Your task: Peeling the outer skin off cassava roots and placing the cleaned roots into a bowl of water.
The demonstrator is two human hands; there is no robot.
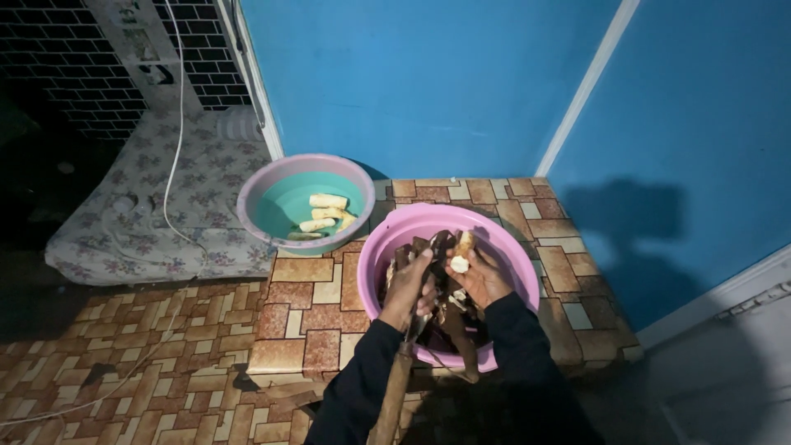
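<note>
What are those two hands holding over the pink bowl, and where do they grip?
The right hand holds a partly peeled root around its lower end. The left hand grips a knife near the blade's base.

Knife blade (420, 317) hidden behind left hand (408, 284).

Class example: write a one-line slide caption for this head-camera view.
Over a pink basin of peelings, the left hand grips a knife while the right hand holds a half-peeled root.

Plastic basins, wooden handle, glossy patterned desk cover

The pink basin (511, 247) and the lilac-green basin (272, 185) look like smooth, slightly shiny plastic; the knife handle (394, 395) is rough brown wood; the desk (309, 317) has a glossy brick-pattern sheet; the mattress (206, 206) is matt flowered cloth.
</note>
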